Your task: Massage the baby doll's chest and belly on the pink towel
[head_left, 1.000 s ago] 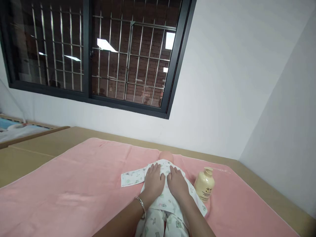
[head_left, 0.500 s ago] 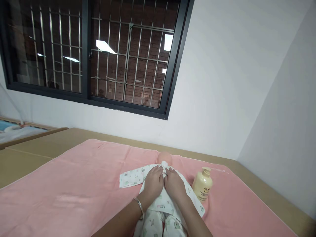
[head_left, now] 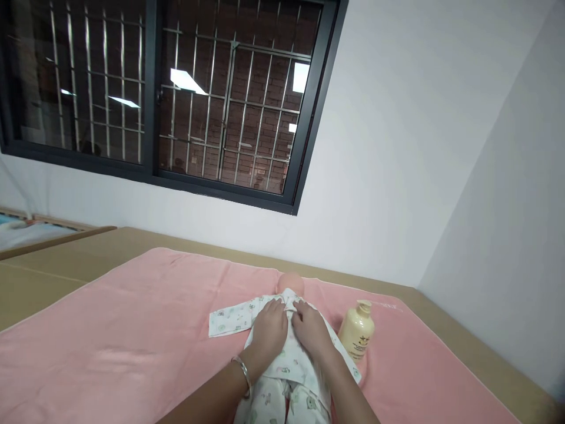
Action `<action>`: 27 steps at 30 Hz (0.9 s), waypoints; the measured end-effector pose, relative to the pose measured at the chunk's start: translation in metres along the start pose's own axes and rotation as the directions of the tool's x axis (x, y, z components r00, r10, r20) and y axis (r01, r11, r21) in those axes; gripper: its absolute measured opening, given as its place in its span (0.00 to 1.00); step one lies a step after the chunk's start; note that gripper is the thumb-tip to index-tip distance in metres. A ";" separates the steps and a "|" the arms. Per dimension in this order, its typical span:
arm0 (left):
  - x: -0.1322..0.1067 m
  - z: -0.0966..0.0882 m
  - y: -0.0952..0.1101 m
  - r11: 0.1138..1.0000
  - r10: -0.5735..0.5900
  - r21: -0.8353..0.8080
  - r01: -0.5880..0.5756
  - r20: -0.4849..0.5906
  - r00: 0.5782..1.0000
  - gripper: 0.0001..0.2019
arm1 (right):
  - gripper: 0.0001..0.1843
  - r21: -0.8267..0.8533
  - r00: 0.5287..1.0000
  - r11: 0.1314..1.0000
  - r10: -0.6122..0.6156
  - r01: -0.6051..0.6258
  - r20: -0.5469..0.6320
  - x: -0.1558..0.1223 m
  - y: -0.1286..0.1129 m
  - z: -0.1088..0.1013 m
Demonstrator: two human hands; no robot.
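Observation:
A baby doll (head_left: pixel 290 283) lies on its back on a pink towel (head_left: pixel 132 330), dressed in a white printed garment (head_left: pixel 282 377). One sleeve (head_left: pixel 229 315) of the garment sticks out to the left. My left hand (head_left: pixel 268 331), with a silver bangle at the wrist, rests on the doll's chest. My right hand (head_left: pixel 311 333) lies beside it. The fingertips of both hands meet at the garment's collar just under the doll's head and seem to pinch the cloth there.
A cream pump bottle (head_left: pixel 356 330) stands on the towel right of the doll, close to my right hand. The towel covers a tan surface (head_left: pixel 53 265) against a white wall with a barred window (head_left: pixel 176 94). Another bed edge (head_left: pixel 26 232) shows far left.
Both hands have slid up the doll's chest from lying flat to the collar, fingertips drawn together on the cloth. The view has shifted slightly.

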State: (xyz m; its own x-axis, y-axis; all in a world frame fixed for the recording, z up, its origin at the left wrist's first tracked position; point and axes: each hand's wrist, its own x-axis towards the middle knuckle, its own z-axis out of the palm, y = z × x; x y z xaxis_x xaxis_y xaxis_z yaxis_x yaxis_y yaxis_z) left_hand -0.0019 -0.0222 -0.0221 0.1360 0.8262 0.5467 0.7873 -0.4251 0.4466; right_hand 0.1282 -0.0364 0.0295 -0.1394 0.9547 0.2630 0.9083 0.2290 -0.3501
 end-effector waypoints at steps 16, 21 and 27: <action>0.003 0.000 -0.007 0.998 0.060 -0.018 -0.060 -0.012 0.998 0.19 | 0.24 -0.018 0.993 0.994 0.109 -0.109 0.054 0.001 -0.004 0.004; 0.001 -0.001 -0.007 0.989 -0.136 -0.060 0.136 -0.001 0.991 0.18 | 0.24 -0.060 0.984 0.985 0.165 -0.161 0.068 -0.002 -0.008 -0.004; 0.008 0.011 -0.020 0.992 -0.063 -0.102 0.072 0.087 0.994 0.25 | 0.29 -0.087 0.975 0.973 0.218 -0.214 0.040 0.007 0.002 0.015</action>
State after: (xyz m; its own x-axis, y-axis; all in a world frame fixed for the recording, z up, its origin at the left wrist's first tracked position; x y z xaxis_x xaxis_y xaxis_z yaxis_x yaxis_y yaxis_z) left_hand -0.0094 -0.0030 -0.0343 0.1378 0.8802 0.4542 0.7294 -0.4004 0.5547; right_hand 0.1230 -0.0267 0.0169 0.0463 0.9885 0.1442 0.9480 0.0020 -0.3184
